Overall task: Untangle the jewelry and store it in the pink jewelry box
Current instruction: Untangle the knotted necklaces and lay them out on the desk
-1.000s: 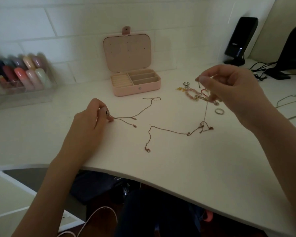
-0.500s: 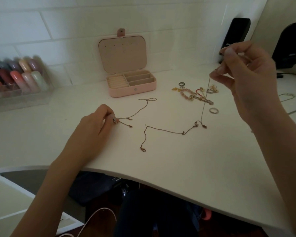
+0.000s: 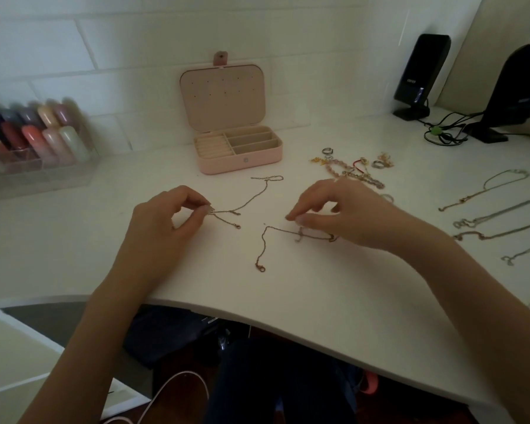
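Observation:
The pink jewelry box (image 3: 240,162) stands open at the back of the white desk (image 3: 334,301), its lid upright. Two thin rose-gold chains lie in front of it. My left hand (image 3: 162,221) pinches the near end of the left chain (image 3: 251,198) between thumb and fingertip. My right hand (image 3: 346,215) is low over the right chain (image 3: 265,246), fingers curled down, and thumb and forefinger appear to pinch a short end of it just above the desk. A tangle of bracelets, rings and charms (image 3: 354,169) lies behind my right hand.
Several silver chains (image 3: 496,215) lie spread on the right of the desk. A clear organiser with coloured tubes (image 3: 34,142) stands at the back left. Two black speakers (image 3: 419,78) with cables are at the back right. The desk's curved front edge is close.
My right hand, which held the chain end raised high, has come down and left to the desk surface, laying the chain down. My left hand stays in place with its pinch.

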Tool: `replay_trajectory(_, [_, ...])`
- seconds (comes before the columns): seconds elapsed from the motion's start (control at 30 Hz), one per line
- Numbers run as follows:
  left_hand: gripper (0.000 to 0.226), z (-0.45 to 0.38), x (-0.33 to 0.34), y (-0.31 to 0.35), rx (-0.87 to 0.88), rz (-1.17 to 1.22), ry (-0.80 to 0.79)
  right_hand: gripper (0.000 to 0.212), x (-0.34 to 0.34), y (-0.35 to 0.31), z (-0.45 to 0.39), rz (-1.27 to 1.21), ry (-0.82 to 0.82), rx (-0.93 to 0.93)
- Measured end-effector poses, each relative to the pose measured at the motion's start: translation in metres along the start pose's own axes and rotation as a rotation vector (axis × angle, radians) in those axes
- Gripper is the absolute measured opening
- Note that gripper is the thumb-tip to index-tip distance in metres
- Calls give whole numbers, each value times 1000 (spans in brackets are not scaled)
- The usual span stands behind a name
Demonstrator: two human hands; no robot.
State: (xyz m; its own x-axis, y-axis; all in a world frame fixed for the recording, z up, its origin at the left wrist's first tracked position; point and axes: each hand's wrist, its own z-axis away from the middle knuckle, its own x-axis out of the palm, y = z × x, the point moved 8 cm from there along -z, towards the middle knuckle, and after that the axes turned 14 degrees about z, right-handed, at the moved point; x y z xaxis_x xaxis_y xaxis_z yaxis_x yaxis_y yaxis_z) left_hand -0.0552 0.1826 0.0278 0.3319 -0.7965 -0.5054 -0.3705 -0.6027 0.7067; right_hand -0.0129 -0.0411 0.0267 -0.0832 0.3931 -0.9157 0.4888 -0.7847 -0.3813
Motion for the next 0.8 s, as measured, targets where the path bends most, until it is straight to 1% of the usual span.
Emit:
replay_trajectory(0.07, [6, -2, -12, -5, -35, 81, 106, 21, 13, -18, -1, -22, -28, -101])
replay_trajectory(0.13, [5, -3, -25, -16, -121, 148, 219, 25, 30, -32, 0, -18, -126, -165])
replay_trajectory(0.17, [5, -3, -30, -22, -160, 165, 260, 24, 34, -33, 0, 8, -149, -152])
replay_trajectory(0.23, [4, -3, -34, -30, -206, 171, 290, 24, 26, -23, -1, 61, -89, -52])
replay_trajectory(0.27, [4, -3, -34, -33, -220, 175, 289, 26, 18, -17, -2, 82, -42, 1])
replay_trajectory(0.33, [7, -3, -32, -37, -246, 205, 279, 26, 10, -12, -5, 74, 20, 46])
replay_trajectory(0.4, [9, -5, -29, -40, -274, 246, 268, 19, 9, -20, -14, 46, 64, 20])
replay_trajectory(0.47, [12, -7, -27, -41, -285, 246, 255, 15, 14, -38, -28, 33, 93, -53])
replay_trajectory(0.53, [11, -7, -25, -41, -283, 225, 230, 23, 26, -53, -47, 35, 40, -72])
replay_trajectory(0.6, [8, -6, -24, -41, -274, 207, 202, 31, 46, -61, -63, 94, -84, -35])
replay_trajectory(0.67, [7, -7, -23, -40, -252, 208, 189, 29, 65, -65, -73, 193, -175, -22])
replay_trajectory(0.73, [11, -8, -23, -38, -220, 228, 189, 23, 71, -70, -74, 236, -198, -58])
replay_trajectory(0.8, [14, -11, -18, -35, -200, 308, 145, 20, 64, -73, -71, 178, -155, -88])
